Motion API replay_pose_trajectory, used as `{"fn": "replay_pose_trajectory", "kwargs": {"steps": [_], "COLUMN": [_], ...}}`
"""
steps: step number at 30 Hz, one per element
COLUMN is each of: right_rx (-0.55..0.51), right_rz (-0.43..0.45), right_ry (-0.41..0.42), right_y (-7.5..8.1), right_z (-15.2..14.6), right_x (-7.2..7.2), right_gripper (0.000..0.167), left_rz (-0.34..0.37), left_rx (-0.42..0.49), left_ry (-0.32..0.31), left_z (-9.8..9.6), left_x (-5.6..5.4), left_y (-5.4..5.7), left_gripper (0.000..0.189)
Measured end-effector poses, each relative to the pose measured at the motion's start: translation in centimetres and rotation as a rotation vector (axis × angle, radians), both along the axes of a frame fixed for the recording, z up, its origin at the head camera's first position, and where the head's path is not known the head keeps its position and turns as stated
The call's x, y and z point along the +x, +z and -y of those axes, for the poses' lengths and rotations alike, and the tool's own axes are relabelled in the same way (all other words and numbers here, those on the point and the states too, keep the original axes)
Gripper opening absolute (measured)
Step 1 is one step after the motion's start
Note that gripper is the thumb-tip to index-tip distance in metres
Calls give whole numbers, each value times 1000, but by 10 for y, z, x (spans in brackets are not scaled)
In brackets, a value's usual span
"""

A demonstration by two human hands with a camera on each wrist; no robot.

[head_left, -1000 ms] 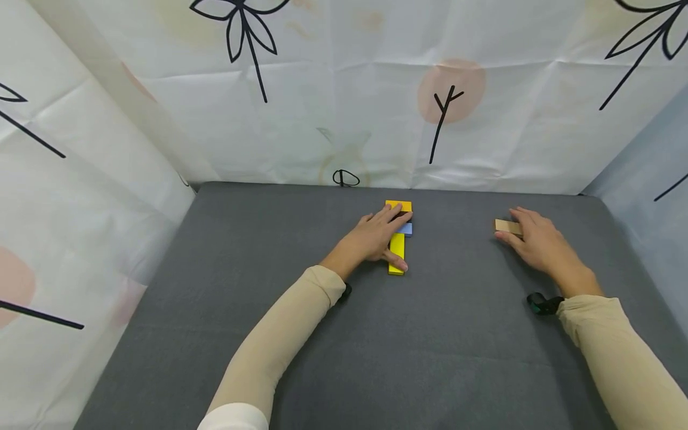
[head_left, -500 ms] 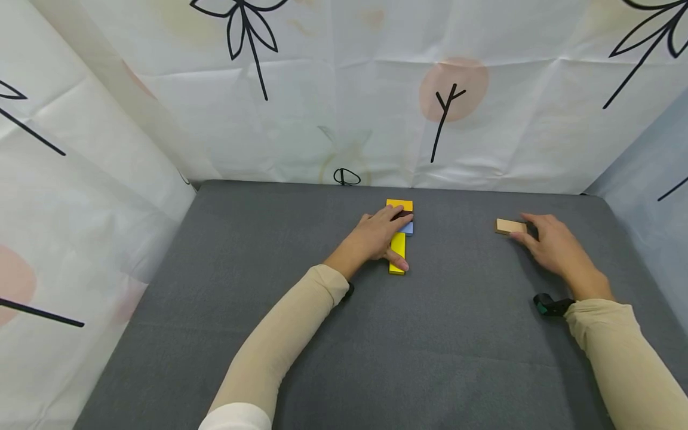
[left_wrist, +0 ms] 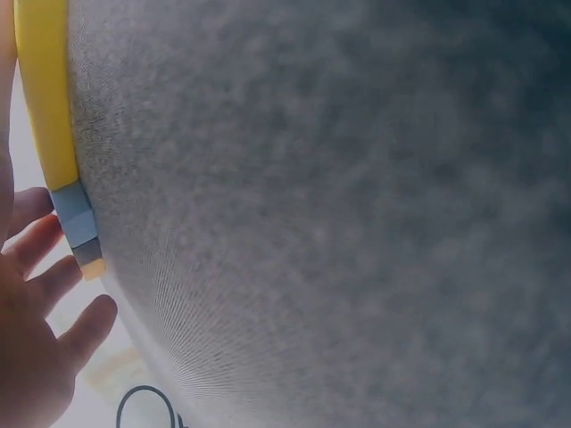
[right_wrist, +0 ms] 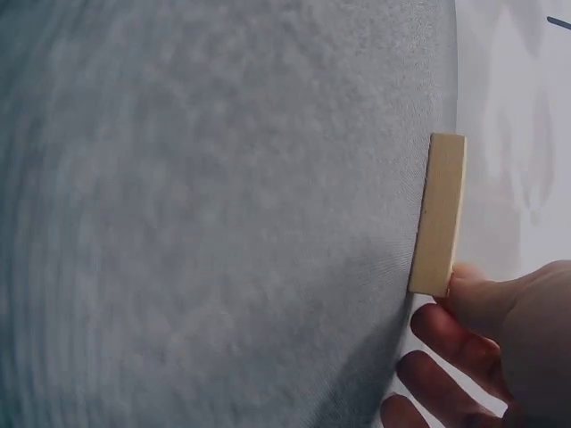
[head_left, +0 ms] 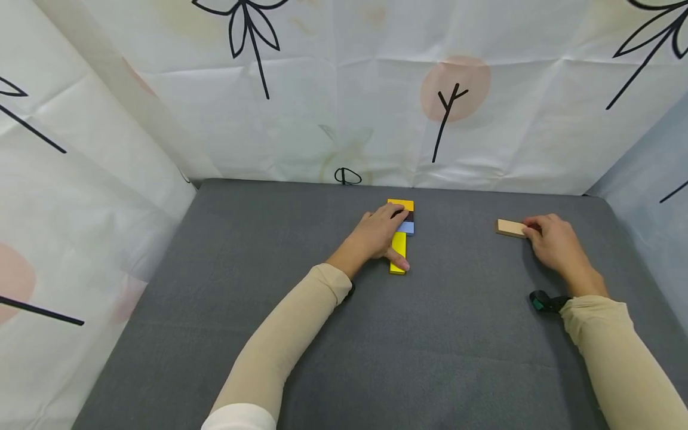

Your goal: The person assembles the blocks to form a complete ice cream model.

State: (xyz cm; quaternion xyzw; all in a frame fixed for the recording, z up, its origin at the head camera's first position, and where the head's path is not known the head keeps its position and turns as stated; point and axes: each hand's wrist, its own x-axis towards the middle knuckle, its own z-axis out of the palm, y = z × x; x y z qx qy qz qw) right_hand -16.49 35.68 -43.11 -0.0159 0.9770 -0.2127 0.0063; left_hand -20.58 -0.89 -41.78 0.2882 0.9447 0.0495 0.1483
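Observation:
Toward the back of the table in the head view, my left hand [head_left: 373, 233] rests over a row of coloured blocks. Its fingers are spread across the far end, and its thumb lies by the near end of a long yellow block [head_left: 399, 243]. Beyond that block come a blue block [head_left: 407, 227], a dark block [head_left: 410, 217] and an orange-yellow block [head_left: 403, 204], partly covered by the fingers. Off to the right, my right hand [head_left: 555, 242] pinches one end of a plain wooden block [right_wrist: 439, 214], which lies flat with its other end pointing left.
Grey cloth covers the table [head_left: 457, 334]. White patterned fabric [head_left: 344, 119] hangs along the back edge and down both sides. A dark strap [head_left: 545, 301] sits at the right wrist.
My right hand first drew back from the wooden block, uncovering more of it, then closed thumb and fingers on its right end. The left hand's fingers shifted slightly; the coloured blocks stayed put.

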Motion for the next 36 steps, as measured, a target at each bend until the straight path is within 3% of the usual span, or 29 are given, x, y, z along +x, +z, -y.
{"fn": "replay_pose_trajectory", "kwargs": {"steps": [7, 14, 20, 36], "right_rx": [-120, -168, -169, -197], "right_rz": [41, 95, 121, 111], "right_ry": [-120, -155, -156, -115], "right_y": [-10, -10, -7, -10], "right_z": [0, 3, 8, 42], "right_x": [-2, -4, -6, -25], "right_gripper": [45, 49, 56, 54], "left_rz": [22, -10, -7, 11], "left_rx": [-11, -14, -22, -43], "left_ry": [9, 7, 14, 20], "left_z": [0, 0, -1, -4], "left_x": [-1, 0, 0, 0], "left_y": [-2, -3, -2, 0], "left_gripper": [131, 131, 132, 131]}}
